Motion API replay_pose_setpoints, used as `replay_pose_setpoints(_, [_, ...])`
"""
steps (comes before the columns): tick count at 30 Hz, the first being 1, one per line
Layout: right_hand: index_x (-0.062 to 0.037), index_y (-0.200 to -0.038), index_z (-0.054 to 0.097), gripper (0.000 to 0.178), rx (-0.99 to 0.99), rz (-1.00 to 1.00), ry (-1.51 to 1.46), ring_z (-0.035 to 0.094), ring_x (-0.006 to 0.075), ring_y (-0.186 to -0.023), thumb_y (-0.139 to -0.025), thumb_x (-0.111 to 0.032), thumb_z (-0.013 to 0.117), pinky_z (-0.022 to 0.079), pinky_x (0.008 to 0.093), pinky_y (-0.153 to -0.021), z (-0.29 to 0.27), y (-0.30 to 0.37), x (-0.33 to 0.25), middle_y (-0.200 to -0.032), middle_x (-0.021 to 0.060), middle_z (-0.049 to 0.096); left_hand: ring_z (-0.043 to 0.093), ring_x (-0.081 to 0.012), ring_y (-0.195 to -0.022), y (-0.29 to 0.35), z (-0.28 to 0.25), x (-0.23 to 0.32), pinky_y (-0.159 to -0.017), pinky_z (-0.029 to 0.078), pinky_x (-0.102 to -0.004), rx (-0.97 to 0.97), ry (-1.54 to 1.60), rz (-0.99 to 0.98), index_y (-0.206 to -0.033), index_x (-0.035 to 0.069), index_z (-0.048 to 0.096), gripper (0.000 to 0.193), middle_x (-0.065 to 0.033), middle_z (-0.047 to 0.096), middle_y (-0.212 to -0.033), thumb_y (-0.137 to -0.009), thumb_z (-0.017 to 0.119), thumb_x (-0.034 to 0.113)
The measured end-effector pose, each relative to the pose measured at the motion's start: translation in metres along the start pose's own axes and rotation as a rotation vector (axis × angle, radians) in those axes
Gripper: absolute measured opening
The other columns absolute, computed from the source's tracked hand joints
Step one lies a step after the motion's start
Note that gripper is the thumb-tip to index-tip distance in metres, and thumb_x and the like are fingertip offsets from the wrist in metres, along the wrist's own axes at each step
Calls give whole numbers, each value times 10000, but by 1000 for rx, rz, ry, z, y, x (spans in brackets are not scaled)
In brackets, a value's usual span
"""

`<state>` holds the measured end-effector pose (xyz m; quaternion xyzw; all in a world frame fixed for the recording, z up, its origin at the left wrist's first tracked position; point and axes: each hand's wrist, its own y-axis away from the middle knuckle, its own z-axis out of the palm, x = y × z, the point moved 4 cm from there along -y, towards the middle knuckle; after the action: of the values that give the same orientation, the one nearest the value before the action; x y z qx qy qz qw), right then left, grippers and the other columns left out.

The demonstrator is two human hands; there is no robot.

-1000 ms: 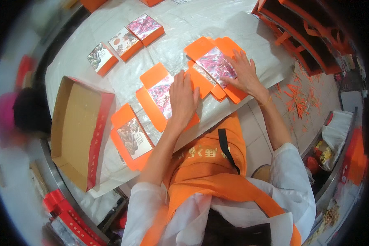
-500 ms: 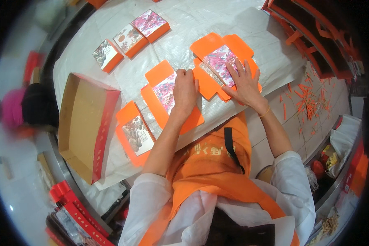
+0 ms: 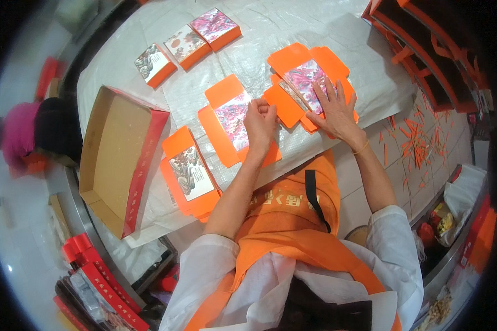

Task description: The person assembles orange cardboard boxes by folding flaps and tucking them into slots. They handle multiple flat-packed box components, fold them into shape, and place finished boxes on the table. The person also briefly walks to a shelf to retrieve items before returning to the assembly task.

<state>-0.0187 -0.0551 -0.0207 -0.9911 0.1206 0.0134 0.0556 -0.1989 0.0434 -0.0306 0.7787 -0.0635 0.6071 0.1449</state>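
Flat boxes (image 3: 232, 118) lie unfolded across our white sheet (image 3: 292, 25), while three shaped boxes (image 3: 185, 45) stand beyond them. Our right hand (image 3: 342, 116) rests spread open on one; our left hand (image 3: 261, 124) curls over another flat one, its hold unclear.

A passage runs between boxes (image 3: 186, 47) and blanks (image 3: 232, 118); carton (image 3: 147, 168) blocks left.

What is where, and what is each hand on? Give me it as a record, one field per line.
Left hand: fingers curled at the middle orange blank; grip unclear
Right hand: spread over the overlapping blanks
Left blank: flat, dark landscape print
Folded boxes: three in a row, farther back
Carton: open-topped, left of the blanks
Surface: white sheet
Floor: orange scraps, right side
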Motion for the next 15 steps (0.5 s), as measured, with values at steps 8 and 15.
replay_pose_setpoints(8, [-134,-1397,335,727,-14,-3,10,212,416,-1325,-832,-560,504,165,730,-921,1,0,1,-1453,181,241,575,-106,-657,11,-2,14,-582,468,-262,92,-312,331,-1010,-31,543,241,-63,598,-742,-834,619,114])
replay_pose_setpoints(15, [-115,-1392,335,733,-24,9,2,208,420,-1327,-839,-570,493,182,737,-904,-3,-2,-1,-1450,186,246,592,-124,-717,-10,22,4,-618,471,-275,-340,-239,-27,-943,-39,578,263,-88,628,-823,-876,527,210])
